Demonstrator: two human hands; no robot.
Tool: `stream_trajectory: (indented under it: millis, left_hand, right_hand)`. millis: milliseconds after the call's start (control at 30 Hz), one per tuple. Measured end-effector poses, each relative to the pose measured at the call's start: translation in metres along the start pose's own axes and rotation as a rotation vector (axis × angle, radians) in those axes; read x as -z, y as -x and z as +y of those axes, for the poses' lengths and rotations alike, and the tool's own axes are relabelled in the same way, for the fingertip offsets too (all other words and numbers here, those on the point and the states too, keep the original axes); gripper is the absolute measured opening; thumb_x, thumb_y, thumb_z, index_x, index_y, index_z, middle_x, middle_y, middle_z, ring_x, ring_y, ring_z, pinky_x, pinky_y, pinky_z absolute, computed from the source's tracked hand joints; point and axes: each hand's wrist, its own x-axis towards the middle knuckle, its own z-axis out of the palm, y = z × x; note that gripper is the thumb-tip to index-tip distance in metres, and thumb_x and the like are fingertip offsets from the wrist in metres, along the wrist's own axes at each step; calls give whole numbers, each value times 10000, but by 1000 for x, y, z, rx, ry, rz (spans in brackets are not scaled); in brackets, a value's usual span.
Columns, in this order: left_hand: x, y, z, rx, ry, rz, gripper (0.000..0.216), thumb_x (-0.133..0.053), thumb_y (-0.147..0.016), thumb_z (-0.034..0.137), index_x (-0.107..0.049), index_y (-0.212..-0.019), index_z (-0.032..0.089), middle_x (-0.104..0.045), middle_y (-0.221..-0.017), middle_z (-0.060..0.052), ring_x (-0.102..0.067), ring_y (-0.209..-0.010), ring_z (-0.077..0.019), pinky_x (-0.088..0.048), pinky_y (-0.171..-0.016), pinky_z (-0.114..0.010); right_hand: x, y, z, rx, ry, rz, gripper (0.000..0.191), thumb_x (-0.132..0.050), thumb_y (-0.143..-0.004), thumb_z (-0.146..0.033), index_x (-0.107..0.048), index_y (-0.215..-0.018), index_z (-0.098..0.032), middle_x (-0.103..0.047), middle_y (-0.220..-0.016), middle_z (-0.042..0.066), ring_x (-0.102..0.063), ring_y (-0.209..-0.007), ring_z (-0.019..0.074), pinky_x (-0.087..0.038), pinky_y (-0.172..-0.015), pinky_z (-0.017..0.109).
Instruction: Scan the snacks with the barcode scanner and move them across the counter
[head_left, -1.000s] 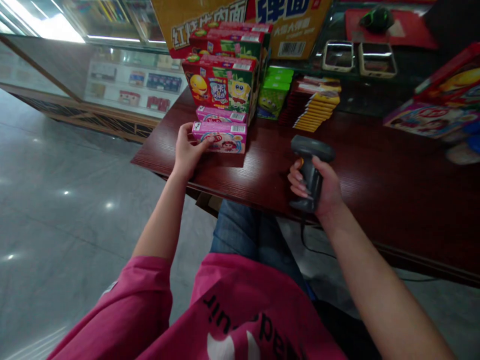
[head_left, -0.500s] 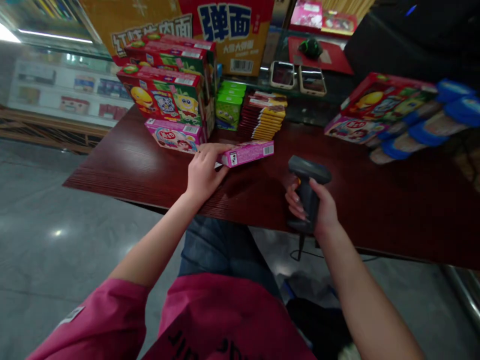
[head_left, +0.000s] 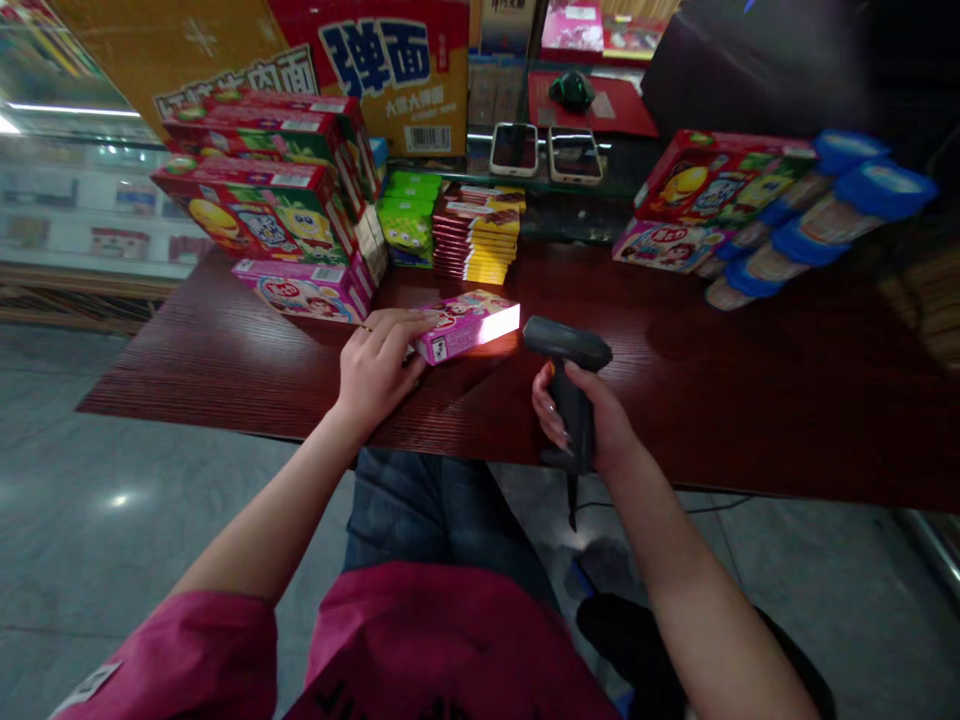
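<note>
My left hand (head_left: 377,363) grips the near end of a small pink box (head_left: 466,325) lying on the dark red table (head_left: 712,400). The box's right end glows bright with light from the scanner. My right hand (head_left: 581,415) is wrapped round the handle of a dark barcode scanner (head_left: 568,350), whose head points left at the box, a few centimetres away. A second pink box (head_left: 300,288) lies to the left under a stack of red and green boxes (head_left: 262,200).
Green boxes (head_left: 406,215) and a pile of thin chocolate bars (head_left: 476,230) stand behind. At the right lie more boxes (head_left: 697,200) and blue-lidded tubs (head_left: 817,215). Two phones (head_left: 544,150) and a big carton (head_left: 360,70) sit at the back. A cable hangs below the table edge.
My left hand drew the pink box off the stack and turned it toward the scanner. The scanner has moved closer to it, and its light now falls on the box's end.
</note>
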Motion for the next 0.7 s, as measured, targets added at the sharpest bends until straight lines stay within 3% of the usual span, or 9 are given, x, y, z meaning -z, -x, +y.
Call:
stream_trajectory:
  millis: [233,400,533,700]
  left_hand:
    - [4,1,0,6,-42,6,259,-675,-969,267,-655,-1227,251,-773,-1225,-62,-712,-1184,-267,-565,-1021,-426]
    - [-10,-7,4,152,99,-26,340,-798,-905,333,-660,-1204,248,-768,-1148,-53,-742,-1067,-259,-603,-941,-392]
    - [-50,-31,26,214,289,-76,369,-826,-879,338,-666,-1194,234,-764,-1147,-45,-746,-1060,-247,-618,-937,-376]
    - [-131,-82,70,198,472,-116,413,-806,-867,208,-657,-1252,198,-755,-1249,-97,-724,-1172,-263,-587,-1046,-411]
  right_hand:
    - [-2,-1,1,36,-38,22,372,-798,-841,-521,-678,-871,-170,-594,-635,-38,-445,-414,76,-382,-304,174]
    - [10,7,-9,105,-92,136,367,-802,-823,-504,-665,-875,-167,-557,-638,-45,-417,-437,67,-355,-330,166]
    - [38,24,-31,206,-87,257,341,-779,-839,-488,-649,-883,-176,-541,-657,-46,-404,-466,67,-345,-360,159]
    - [85,56,-66,318,-57,402,297,-743,-860,-471,-619,-864,-201,-518,-639,-41,-388,-470,77,-326,-367,152]
